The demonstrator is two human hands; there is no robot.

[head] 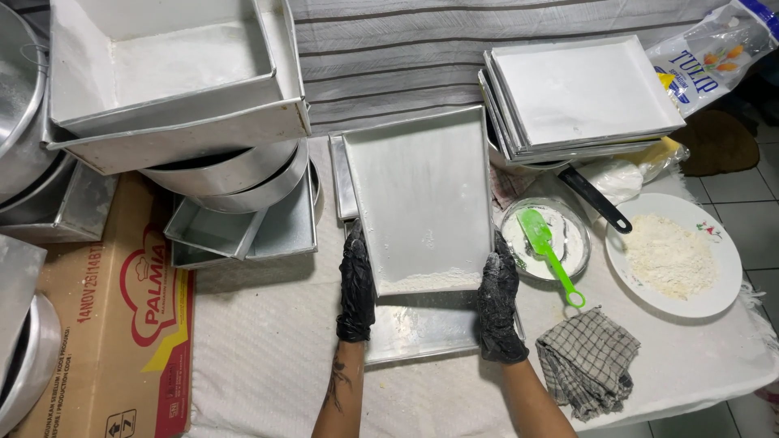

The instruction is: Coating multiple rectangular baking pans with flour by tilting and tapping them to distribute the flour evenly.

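The left hand (355,284) and the right hand (498,302), both in black gloves dusted with flour, grasp the near corners of a rectangular metal baking tray (422,199), one hand on each side, fingers curled over its rim. The tray is tilted, its far edge raised toward 12 o'clock, and a thin line of flour (426,281) has gathered along its near edge between the hands. It is held at the middle of the view, over another flat tray (422,328) that lies on the white cloth-covered table (260,357). At 3 o'clock from the right hand, just beside it, stands a glass bowl (545,239) with white fat and a green spatula (545,243) resting in it. Farther toward 3 o'clock a white plate (714,280) holds a heap of flour. At 4 o'clock lies a folded checked cloth (588,357). At 1 o'clock a stack of coated rectangular trays (580,93) sits near a flour bag (714,53). At 10 o'clock deep square tins (174,81) are stacked on round tins (231,174), and at 8 o'clock lies a cardboard box (122,324).
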